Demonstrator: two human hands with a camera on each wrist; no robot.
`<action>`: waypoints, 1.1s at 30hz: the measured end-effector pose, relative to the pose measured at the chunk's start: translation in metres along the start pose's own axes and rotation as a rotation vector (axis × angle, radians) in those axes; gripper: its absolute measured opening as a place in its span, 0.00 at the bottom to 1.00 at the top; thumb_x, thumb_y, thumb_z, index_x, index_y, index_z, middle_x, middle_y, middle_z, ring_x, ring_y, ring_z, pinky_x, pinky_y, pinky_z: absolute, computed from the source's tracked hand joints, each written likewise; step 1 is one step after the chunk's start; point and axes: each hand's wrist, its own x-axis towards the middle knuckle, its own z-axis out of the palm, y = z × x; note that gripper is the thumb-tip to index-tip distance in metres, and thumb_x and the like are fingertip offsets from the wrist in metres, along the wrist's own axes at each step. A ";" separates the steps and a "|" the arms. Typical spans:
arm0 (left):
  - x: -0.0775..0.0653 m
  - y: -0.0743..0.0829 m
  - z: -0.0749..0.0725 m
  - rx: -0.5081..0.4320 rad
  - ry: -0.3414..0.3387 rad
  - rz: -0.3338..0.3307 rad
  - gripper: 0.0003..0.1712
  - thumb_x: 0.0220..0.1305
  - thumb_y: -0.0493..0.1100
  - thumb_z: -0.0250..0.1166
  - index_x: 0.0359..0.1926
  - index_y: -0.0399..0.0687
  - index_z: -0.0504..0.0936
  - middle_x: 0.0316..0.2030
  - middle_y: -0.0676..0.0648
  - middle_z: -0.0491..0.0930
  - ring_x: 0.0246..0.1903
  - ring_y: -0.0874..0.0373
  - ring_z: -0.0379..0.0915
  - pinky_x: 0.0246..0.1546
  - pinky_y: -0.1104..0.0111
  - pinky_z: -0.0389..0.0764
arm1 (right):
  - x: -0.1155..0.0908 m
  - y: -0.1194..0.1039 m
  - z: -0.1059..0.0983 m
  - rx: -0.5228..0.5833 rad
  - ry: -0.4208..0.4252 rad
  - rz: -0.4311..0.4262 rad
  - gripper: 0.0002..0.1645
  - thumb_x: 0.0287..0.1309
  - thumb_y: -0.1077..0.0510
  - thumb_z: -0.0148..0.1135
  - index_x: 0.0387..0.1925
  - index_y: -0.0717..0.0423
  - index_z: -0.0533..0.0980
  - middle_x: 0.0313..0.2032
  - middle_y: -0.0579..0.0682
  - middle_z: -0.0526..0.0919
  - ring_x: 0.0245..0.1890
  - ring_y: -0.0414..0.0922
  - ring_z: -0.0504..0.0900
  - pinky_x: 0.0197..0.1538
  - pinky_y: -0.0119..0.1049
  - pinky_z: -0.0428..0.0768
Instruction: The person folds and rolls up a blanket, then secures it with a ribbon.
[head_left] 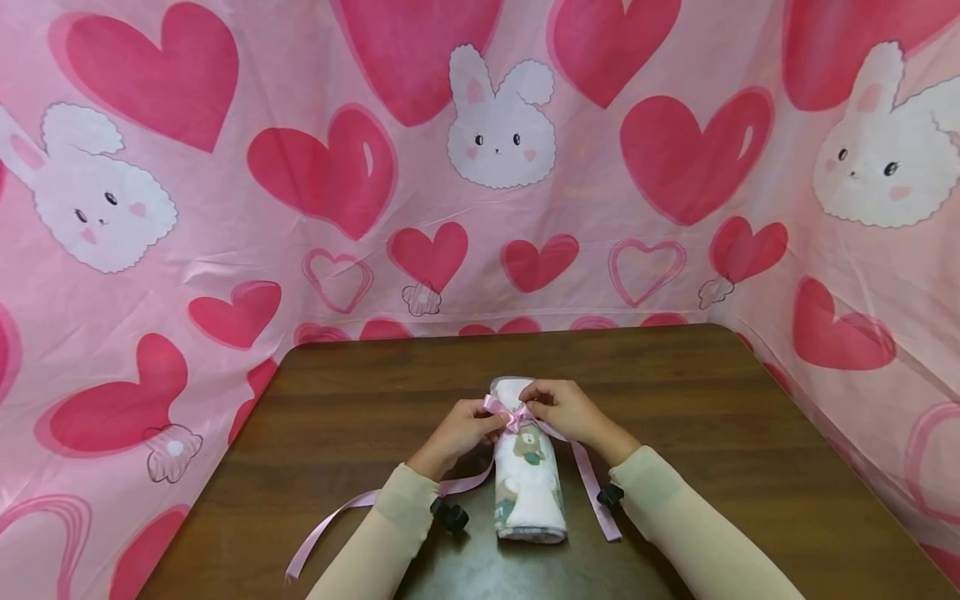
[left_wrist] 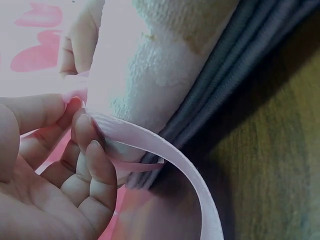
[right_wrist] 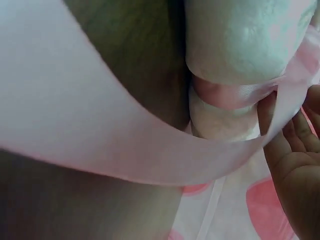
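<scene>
A rolled towel (head_left: 528,487), white with brown and green figures, lies lengthwise on the table. Around its upper part runs a pink satin ribbon, gathered on top in a bow (head_left: 516,415). My left hand (head_left: 462,429) pinches the ribbon at the bow's left side; in the left wrist view, thumb and fingertips meet on the pink ribbon (left_wrist: 162,146). On the other side, my right hand (head_left: 568,408) holds the bow's right part between thumb and fingers. The right wrist view shows a ribbon tail (right_wrist: 150,155) sweeping from that hand; the fingertips there are partly hidden.
One loose ribbon tail (head_left: 330,517) curves across the brown wooden table (head_left: 360,400) to the left, passing by the left sleeve. A second tail (head_left: 592,487) hangs down right of the towel. Pink cloth (head_left: 525,217) with hearts and rabbits stands behind the table.
</scene>
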 end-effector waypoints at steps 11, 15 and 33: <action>-0.001 0.000 0.001 0.008 0.001 -0.009 0.09 0.64 0.40 0.66 0.36 0.35 0.83 0.24 0.48 0.78 0.24 0.57 0.72 0.31 0.62 0.79 | -0.001 -0.003 -0.003 -0.063 -0.130 -0.042 0.11 0.57 0.65 0.65 0.42 0.51 0.84 0.37 0.41 0.83 0.38 0.40 0.80 0.42 0.36 0.79; -0.001 -0.001 0.001 0.012 0.002 -0.007 0.09 0.64 0.40 0.66 0.36 0.35 0.83 0.25 0.48 0.78 0.24 0.57 0.73 0.32 0.62 0.79 | -0.003 -0.003 0.001 -0.106 -0.034 -0.065 0.07 0.57 0.64 0.64 0.37 0.50 0.83 0.34 0.44 0.83 0.33 0.39 0.78 0.38 0.35 0.78; 0.000 -0.004 -0.002 0.025 0.054 0.021 0.12 0.64 0.39 0.66 0.34 0.31 0.83 0.23 0.46 0.78 0.23 0.56 0.72 0.31 0.58 0.81 | -0.009 -0.002 0.006 -0.155 0.203 -0.204 0.20 0.46 0.78 0.57 0.31 0.50 0.79 0.38 0.42 0.77 0.38 0.44 0.76 0.41 0.38 0.76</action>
